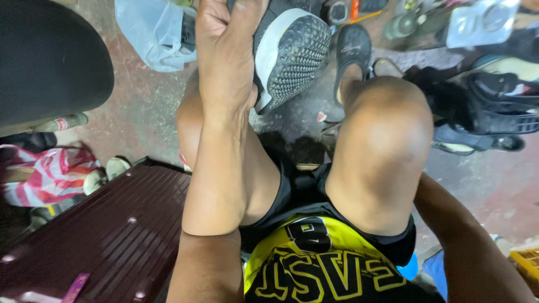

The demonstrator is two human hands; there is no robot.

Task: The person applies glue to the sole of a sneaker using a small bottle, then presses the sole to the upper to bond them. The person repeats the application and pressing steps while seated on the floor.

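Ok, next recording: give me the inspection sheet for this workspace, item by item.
Surface: worn reddish concrete floor, stained; no table in view.
Job's things: dark shoe with white edge and studded grey sole, held up sole towards the camera.
Clutter: maroon ribbed suitcase at lower left; pale plastic bag; red-and-white striped bag; pile of black footwear at right; clear blister pack; yellow crate.
Grippers: left hand grips the shoe; right hand out of frame, only its forearm shows.
Cables: nothing seen.
Surroundings: the person sits with bare knees raised, black sandal on one foot; dark rounded seat at upper left.
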